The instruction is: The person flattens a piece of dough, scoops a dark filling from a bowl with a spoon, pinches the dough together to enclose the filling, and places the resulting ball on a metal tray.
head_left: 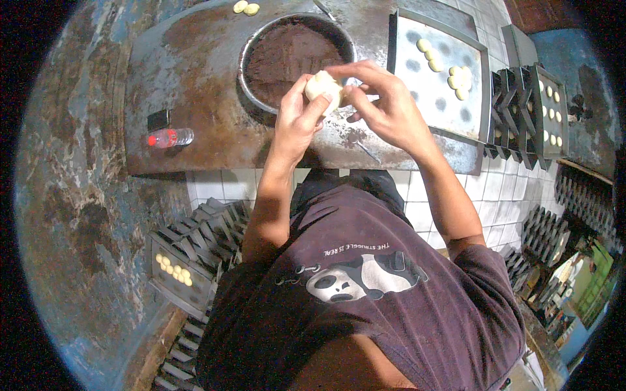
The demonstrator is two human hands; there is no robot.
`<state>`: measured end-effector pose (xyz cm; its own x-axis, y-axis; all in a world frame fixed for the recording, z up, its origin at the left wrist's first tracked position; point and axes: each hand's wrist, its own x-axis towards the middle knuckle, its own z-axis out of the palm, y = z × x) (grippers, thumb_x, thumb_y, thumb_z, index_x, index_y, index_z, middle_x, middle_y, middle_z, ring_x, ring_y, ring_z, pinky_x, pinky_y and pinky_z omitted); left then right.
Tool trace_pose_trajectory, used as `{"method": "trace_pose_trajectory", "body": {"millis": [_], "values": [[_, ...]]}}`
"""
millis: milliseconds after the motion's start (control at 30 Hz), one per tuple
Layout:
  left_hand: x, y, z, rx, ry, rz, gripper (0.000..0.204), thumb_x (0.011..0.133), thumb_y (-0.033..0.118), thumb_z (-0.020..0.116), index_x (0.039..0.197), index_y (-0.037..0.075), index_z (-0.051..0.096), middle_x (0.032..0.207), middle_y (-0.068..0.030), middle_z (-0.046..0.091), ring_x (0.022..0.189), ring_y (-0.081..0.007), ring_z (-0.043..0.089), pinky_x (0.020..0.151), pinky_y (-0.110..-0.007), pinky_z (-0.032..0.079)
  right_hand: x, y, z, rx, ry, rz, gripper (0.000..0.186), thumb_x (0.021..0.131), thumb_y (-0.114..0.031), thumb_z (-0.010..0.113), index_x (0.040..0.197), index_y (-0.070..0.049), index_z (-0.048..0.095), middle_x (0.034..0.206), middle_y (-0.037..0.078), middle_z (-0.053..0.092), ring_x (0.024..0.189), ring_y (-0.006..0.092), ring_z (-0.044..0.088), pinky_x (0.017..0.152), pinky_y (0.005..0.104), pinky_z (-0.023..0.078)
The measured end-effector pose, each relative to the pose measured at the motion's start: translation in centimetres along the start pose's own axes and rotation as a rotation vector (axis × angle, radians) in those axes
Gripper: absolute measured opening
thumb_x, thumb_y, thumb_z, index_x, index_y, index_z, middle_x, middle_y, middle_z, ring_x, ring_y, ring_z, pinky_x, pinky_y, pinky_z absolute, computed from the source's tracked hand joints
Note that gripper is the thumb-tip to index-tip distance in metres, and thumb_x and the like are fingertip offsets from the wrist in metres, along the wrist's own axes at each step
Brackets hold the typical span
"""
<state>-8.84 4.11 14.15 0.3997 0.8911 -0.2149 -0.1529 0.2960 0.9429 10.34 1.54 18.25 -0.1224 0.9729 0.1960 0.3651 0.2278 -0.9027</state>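
A pale dough ball (322,91) rests in my left hand (297,117), whose thumb presses on its front and whose fingers curl round its side. My right hand (385,104) is at the right of the dough, with the index finger bent over its top and the thumb at its edge. The other right fingers are curled in, partly hidden. Just beyond both hands stands a large round metal bowl (243,73) with crumbly dark brown filling (293,49) in it. Crumbs of the filling lie on the table below my right hand.
On the worn metal table (195,85), a baking tray (417,85) at right bears several dough balls. A red-capped bottle (171,137) and a dark box (158,118) are at left. Two dough pieces (246,8) lie at the far edge. Stacked trays (551,117) stand beyond the table's right.
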Motion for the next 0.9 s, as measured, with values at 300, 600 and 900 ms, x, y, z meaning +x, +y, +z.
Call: {"method": "trace_pose_trajectory", "body": {"millis": [300,600,900], "values": [[1.3,1.1,2.9,-0.239,0.015,-0.181,0.027,0.103,0.022,0.055,0.128,0.010,0.055,0.087,0.0022,0.057,0.058,-0.0001,0.044,0.043,-0.015,0.030,-0.2,2.5,-1.9,-0.111,0.085,-0.088,0.032,0.087,-0.024,0.083,0.115,-0.009,0.078,0.098,0.012,0.071,0.090,0.0249,0.072,0.082,0.0355,0.058],[3.9,3.9,10.1,0.212,0.162,0.320,0.029,0.091,0.016,0.081,0.109,0.002,0.063,0.095,-0.0073,0.071,0.080,-0.0098,0.066,0.074,-0.024,0.054,-2.8,3.9,-4.5,1.254,0.109,0.524,0.026,0.096,-0.011,0.074,0.119,-0.008,0.062,0.117,0.007,0.070,0.106,0.0191,0.071,0.089,0.0349,0.063],[6.1,2.5,20.8,-0.197,-0.131,0.342,0.040,0.082,-0.003,0.075,0.117,0.003,0.055,0.095,-0.0071,0.070,0.100,-0.0162,0.071,0.091,-0.034,0.056,-4.9,5.3,-8.3,0.739,0.547,0.188,0.022,0.092,-0.004,0.073,0.113,0.001,0.075,0.106,0.004,0.075,0.099,0.0120,0.069,0.086,0.0287,0.056]]}}
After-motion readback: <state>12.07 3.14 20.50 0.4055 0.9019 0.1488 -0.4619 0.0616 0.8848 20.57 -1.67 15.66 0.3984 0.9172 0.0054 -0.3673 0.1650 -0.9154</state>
